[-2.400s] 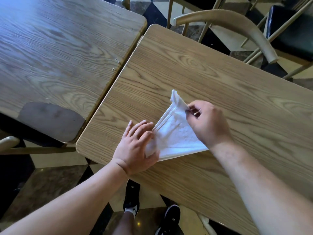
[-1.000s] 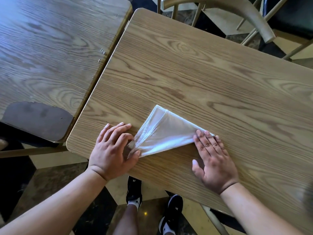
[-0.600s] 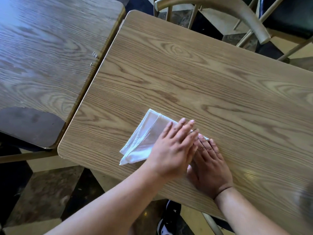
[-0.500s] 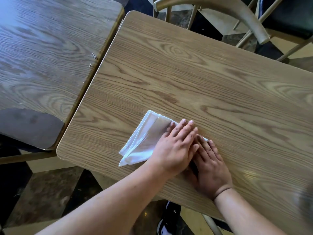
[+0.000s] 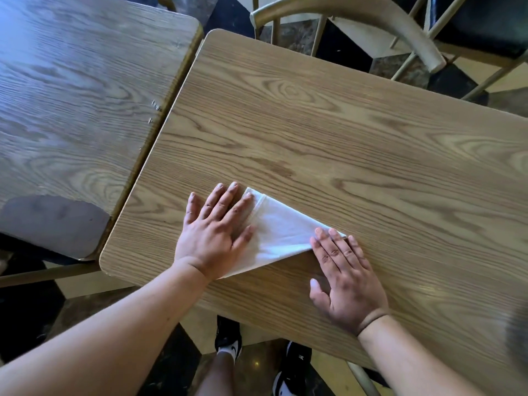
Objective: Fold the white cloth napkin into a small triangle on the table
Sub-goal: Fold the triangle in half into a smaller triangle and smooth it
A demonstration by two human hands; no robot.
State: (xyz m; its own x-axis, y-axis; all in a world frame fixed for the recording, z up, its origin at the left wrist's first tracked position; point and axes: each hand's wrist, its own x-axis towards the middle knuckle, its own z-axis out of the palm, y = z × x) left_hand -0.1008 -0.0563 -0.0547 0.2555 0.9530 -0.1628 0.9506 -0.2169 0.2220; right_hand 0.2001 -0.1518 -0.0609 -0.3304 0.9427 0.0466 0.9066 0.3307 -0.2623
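Observation:
The white cloth napkin (image 5: 281, 232) lies folded into a small triangle near the front of the wooden table (image 5: 357, 144). My left hand (image 5: 215, 231) rests flat on the napkin's left part, fingers spread, covering that side. My right hand (image 5: 344, 277) lies flat on the table with its fingertips pressing the napkin's right corner. Neither hand grips the cloth.
A second wooden table (image 5: 77, 90) stands close on the left, with a narrow gap between the two. A curved chair back (image 5: 357, 15) sits beyond the far edge. The table's front edge is just below my hands, with my legs and shoes (image 5: 228, 341) underneath.
My left hand has slid from the right side of the napkin, beside my right hand, across to its left part. My right hand has stayed on the right corner.

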